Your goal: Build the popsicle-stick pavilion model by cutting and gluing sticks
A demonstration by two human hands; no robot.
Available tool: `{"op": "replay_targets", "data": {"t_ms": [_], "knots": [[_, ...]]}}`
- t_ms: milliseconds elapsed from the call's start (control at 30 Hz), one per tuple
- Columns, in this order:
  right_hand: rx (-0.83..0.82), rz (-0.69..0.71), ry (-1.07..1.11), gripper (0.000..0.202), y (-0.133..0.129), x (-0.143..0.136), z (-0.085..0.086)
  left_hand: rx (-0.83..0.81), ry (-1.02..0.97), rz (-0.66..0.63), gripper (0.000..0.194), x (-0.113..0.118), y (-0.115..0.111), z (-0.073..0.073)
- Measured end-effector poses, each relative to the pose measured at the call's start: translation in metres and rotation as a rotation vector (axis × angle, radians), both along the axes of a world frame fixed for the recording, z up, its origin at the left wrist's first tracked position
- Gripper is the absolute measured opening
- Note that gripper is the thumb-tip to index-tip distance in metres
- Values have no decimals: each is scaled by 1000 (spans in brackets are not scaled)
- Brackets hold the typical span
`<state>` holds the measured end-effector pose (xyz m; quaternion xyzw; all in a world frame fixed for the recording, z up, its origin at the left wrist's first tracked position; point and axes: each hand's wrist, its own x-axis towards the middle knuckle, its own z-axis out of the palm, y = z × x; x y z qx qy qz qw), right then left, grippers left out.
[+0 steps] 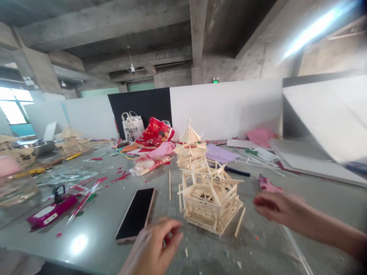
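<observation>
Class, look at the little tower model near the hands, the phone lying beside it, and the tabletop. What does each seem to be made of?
Tower model: thin pale sticks, likely bare wood or bamboo; matt, unpainted, with separate sticks visible. Phone: front looks like glossy black glass, with a pinkish, possibly metal, rim. Tabletop: smooth grey, semi-gloss surface reflecting a lamp; material unclear, perhaps laminate or painted board.

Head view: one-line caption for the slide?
Left hand and right hand hover either side of a stick-built pavilion model beside a phone.

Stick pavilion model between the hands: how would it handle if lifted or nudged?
The stick pavilion model is an open lattice of thin sticks, so probably light and fragile. One stick leans loose at its base and may drop. Its flat base likely slides rather than rolls.
</observation>
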<state>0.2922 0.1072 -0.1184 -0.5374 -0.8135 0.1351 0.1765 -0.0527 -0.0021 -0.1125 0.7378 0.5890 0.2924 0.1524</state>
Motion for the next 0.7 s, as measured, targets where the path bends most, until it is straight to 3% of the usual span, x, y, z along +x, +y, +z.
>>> {"op": "replay_targets", "data": {"t_ms": [100,200,300,467,700], "knots": [[-231,-24,99,34,20,-10,-10,-31,-267,129,24,-2,-1,-14],[-286,-43,146,34,37,-18,-26,-81,-519,176,31,3,0,-22],[-327,-71,188,34,49,-23,-36,-58,-622,230,35,11,7,-30],[-374,-71,247,29,59,-26,-41,-25,-713,269,38,20,23,-46],[-401,-1,344,19,50,-37,-39,-20,-1059,343,40,35,38,-62]]}}
